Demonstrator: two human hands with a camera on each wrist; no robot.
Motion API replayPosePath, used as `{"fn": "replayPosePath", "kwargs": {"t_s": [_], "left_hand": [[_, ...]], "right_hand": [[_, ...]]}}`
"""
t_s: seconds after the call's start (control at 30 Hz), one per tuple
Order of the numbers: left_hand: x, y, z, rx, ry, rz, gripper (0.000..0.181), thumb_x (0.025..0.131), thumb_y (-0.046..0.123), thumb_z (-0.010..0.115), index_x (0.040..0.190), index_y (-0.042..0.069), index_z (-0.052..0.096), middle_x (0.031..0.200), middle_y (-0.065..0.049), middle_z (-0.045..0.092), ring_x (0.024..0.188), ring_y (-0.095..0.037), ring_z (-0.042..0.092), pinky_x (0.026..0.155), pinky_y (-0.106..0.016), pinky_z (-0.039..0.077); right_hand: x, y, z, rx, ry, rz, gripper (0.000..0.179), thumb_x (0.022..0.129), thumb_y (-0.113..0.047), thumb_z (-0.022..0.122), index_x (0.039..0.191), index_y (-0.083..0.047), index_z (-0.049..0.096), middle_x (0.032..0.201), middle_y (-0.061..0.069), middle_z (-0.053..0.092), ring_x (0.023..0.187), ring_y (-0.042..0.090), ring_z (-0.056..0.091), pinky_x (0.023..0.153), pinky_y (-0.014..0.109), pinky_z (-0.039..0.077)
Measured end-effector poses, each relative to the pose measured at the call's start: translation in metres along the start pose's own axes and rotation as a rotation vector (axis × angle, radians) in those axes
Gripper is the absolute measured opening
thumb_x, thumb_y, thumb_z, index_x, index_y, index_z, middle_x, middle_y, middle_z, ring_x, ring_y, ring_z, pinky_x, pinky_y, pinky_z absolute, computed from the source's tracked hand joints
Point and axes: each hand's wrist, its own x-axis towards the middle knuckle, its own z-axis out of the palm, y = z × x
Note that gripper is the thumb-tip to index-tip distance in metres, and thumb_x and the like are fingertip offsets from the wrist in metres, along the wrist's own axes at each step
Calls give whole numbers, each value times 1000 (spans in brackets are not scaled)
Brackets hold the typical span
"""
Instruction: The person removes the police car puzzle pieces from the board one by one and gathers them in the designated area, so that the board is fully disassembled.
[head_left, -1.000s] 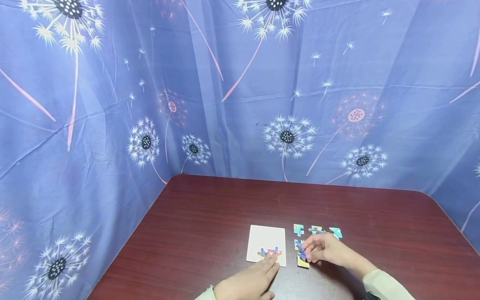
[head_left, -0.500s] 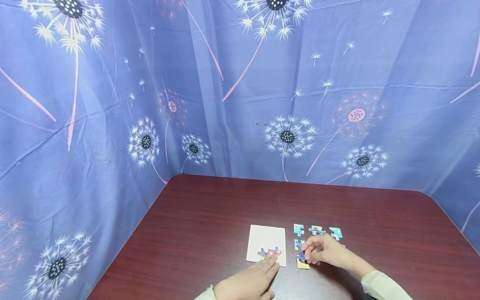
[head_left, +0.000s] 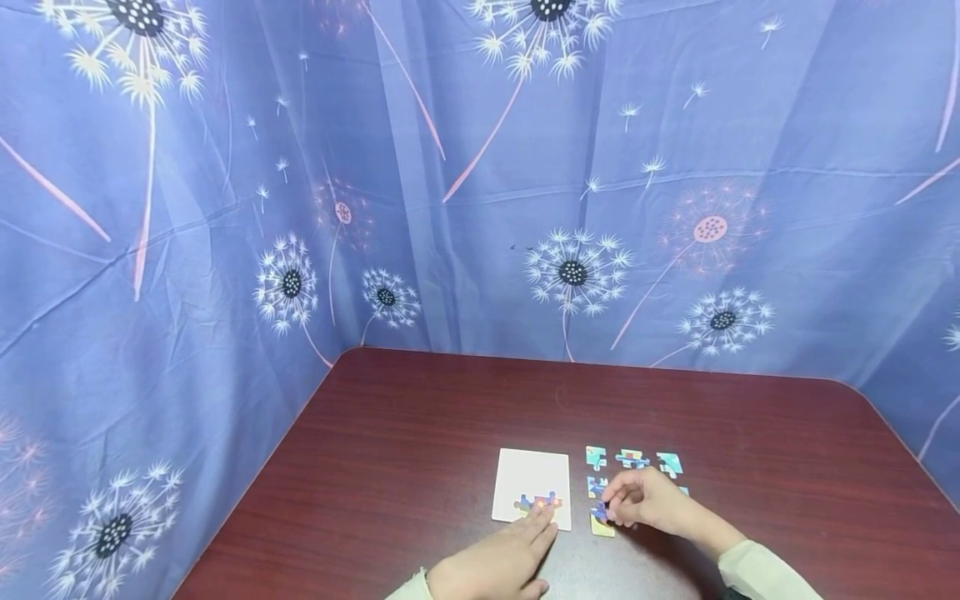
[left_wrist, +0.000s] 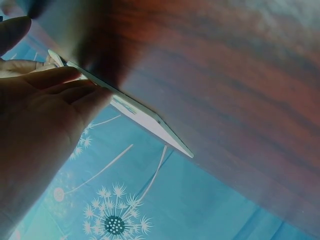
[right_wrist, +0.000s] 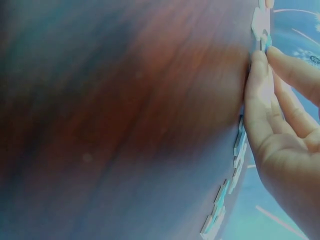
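My left hand (head_left: 491, 558) lies with fingers extended on the lower edge of a white square board (head_left: 528, 471). Its fingertips touch joined jigsaw pieces (head_left: 528, 503) at the board's lower right and partly cover them. In the left wrist view the straight fingers (left_wrist: 95, 95) rest along the rim of the board (left_wrist: 150, 122). To the right of the board, my right hand (head_left: 651, 504) pinches a blue-and-yellow jigsaw piece (head_left: 602, 526) between thumb and fingers, low over the table. The right wrist view shows the pinching fingers (right_wrist: 258, 75) at the piece's edge.
Loose jigsaw pieces lie around my right hand: a teal one (head_left: 596, 457), a multicoloured one (head_left: 632, 458), another teal one (head_left: 670, 463) and a blue one (head_left: 596, 487). The dark red table (head_left: 420, 417) meets a blue dandelion-print curtain (head_left: 465, 275) at the back.
The pinched piece has shifted and turned slightly to the left with my right fingers. My left hand stays in place on the board.
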Motion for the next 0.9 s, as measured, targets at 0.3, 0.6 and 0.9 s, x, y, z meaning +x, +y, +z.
{"fn": "replayPosePath", "kwargs": {"t_s": [0.3, 0.6, 0.9], "left_hand": [[1, -1, 5, 28, 15, 5, 62, 94, 38, 57, 140, -2, 45, 150, -21, 35, 141, -26, 30, 111, -28, 31], [1, -1, 4, 21, 9, 9, 63, 94, 39, 56, 141, -2, 45, 151, -21, 34, 141, -27, 30, 111, -28, 31], [2, -1, 3, 13, -3, 16, 64, 95, 40, 54, 142, -2, 42, 152, -20, 32, 142, -27, 28, 111, -28, 30]], "right_hand": [[0, 1, 1, -49, 21, 45, 12, 83, 2, 66, 92, 9, 64, 76, 7, 65, 62, 5, 60, 53, 28, 55], [-1, -3, 0, -60, 16, 75, 11, 83, 5, 64, 93, 8, 65, 77, 10, 65, 62, 6, 60, 54, 28, 55], [3, -10, -6, -60, 24, 104, 12, 87, 4, 60, 96, 10, 65, 82, 16, 67, 64, 12, 61, 55, 31, 56]]}}
